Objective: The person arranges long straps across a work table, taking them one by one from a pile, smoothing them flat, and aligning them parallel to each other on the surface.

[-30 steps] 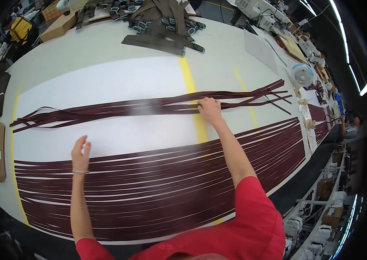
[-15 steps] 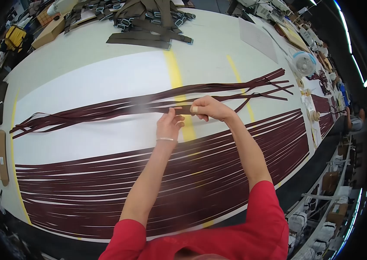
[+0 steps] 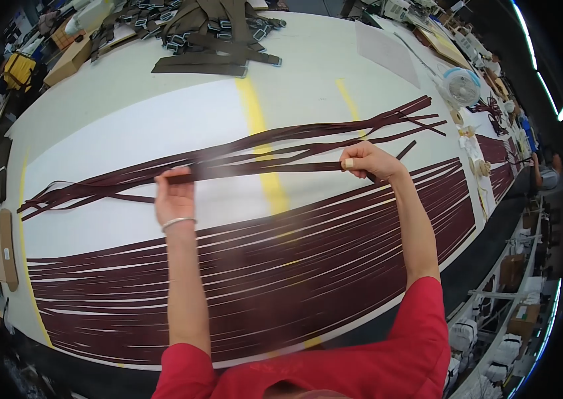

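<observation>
A long dark maroon strip [image 3: 275,168] is stretched between my two hands, raised from the bundle behind it. My left hand [image 3: 176,196] holds it toward the left, palm up, with the fingers closed on it. My right hand [image 3: 369,161] pinches the strip farther right, with a light-coloured band around one finger; the strip's tail sticks out beyond this hand. Just behind lies a loose bundle of similar strips [image 3: 235,144], fanned out at its right end. Nearer my body, many maroon strips [image 3: 281,279] lie side by side across the table.
Dark straps with metal buckles [image 3: 205,40] are heaped at the table's far edge. Yellow bands [image 3: 255,110] mark the white tabletop [image 3: 115,126]. A small fan [image 3: 461,86] stands at the right, a cardboard piece [image 3: 3,249] at the left. A person [image 3: 547,174] is at the far right.
My hands have moved apart, the left one leftward and the right one rightward along the strip. A length of strip now spans between them, separated from the bundle.
</observation>
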A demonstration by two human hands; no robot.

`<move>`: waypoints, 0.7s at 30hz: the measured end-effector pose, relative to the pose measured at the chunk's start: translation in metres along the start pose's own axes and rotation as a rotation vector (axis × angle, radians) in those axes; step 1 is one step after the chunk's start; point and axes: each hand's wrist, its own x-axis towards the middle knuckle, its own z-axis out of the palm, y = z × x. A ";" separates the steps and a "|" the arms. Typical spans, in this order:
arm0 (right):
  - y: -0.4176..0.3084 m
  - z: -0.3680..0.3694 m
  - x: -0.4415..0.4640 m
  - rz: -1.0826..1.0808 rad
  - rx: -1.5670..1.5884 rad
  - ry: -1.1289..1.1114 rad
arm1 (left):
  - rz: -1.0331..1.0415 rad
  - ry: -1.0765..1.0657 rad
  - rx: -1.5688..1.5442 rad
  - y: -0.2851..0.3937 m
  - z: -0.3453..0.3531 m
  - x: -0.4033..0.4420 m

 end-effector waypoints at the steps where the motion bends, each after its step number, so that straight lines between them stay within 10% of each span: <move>1: -0.002 -0.012 -0.008 0.167 -0.080 0.043 | 0.067 -0.075 0.038 0.030 -0.021 0.015; 12: 0.056 -0.110 -0.057 0.143 -0.086 0.084 | 0.465 0.135 0.117 0.307 -0.212 0.083; 15: 0.078 -0.176 -0.083 0.342 -0.323 0.238 | 0.452 0.421 0.235 0.242 -0.174 0.073; 18: 0.108 -0.266 -0.102 0.777 -1.096 0.588 | 0.042 -0.152 0.294 0.108 -0.162 0.072; 21: 0.072 -0.218 -0.104 0.723 -1.433 1.147 | -0.111 0.327 0.095 -0.048 -0.042 0.011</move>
